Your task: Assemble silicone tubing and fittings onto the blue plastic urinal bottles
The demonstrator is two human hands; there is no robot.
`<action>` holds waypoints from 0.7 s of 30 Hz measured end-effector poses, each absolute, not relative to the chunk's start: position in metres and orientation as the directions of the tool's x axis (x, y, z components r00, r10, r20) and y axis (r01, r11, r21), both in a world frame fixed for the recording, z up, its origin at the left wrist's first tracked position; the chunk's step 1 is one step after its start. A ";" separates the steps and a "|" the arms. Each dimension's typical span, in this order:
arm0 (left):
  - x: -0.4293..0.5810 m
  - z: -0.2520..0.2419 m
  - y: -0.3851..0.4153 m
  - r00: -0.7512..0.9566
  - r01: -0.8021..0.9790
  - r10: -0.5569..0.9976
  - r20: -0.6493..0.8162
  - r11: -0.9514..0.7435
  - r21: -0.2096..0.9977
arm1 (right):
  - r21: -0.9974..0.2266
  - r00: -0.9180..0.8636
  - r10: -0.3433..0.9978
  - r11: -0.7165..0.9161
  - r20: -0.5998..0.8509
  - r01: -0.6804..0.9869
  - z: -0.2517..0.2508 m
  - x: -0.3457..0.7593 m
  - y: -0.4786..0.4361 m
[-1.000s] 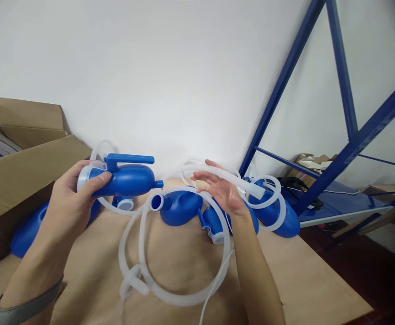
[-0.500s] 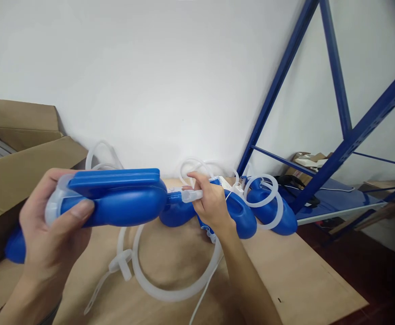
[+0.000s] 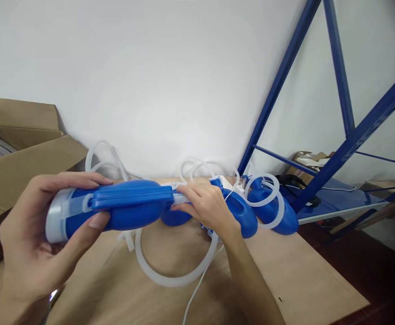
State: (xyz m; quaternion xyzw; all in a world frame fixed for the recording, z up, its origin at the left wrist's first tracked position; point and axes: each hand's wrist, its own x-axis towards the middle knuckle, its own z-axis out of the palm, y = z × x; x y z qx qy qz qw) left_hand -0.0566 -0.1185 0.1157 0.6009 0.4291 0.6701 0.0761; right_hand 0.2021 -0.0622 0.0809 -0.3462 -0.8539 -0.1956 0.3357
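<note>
My left hand (image 3: 45, 225) wraps round the cap end of a blue plastic bottle (image 3: 130, 216), with its thumb along the near side. The bottle lies level above the table, and a flat blue handle runs along it facing me. A milky cap (image 3: 56, 216) covers its left end. At the other end, my right hand (image 3: 207, 203) is closed on a translucent connector (image 3: 180, 198), mostly hidden by its fingers. Below them a milky hose (image 3: 170, 280) curves over the wooden table (image 3: 305, 275).
More blue bottles (image 3: 241, 216) with coiled hoses (image 3: 268, 189) lie at the back right, beside a white power strip (image 3: 226, 183). An open cardboard box (image 3: 31, 167) stands at left. Blue metal shelving (image 3: 346, 149) rises on the right, and a white cable (image 3: 197, 289) crosses the table.
The bottle has been rolled in my left hand, so its handle now faces me. My right fingers have closed farther round the connector and moved slightly left; the hose loop has shifted up.
</note>
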 end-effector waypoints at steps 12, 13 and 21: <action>-0.043 0.111 -0.117 -0.199 0.367 0.542 0.817 -0.732 0.575 | 0.018 -0.597 0.389 0.828 0.702 0.561 0.082 0.192 -0.073; -0.040 0.110 -0.118 -0.211 0.362 0.541 0.814 -0.730 0.579 | 0.016 -0.598 0.383 0.833 0.704 0.553 0.083 0.191 -0.074; -0.047 0.091 -0.086 -0.124 0.300 0.436 0.892 -0.840 0.452 | 0.096 -0.643 0.425 0.784 0.638 0.614 0.075 0.189 -0.071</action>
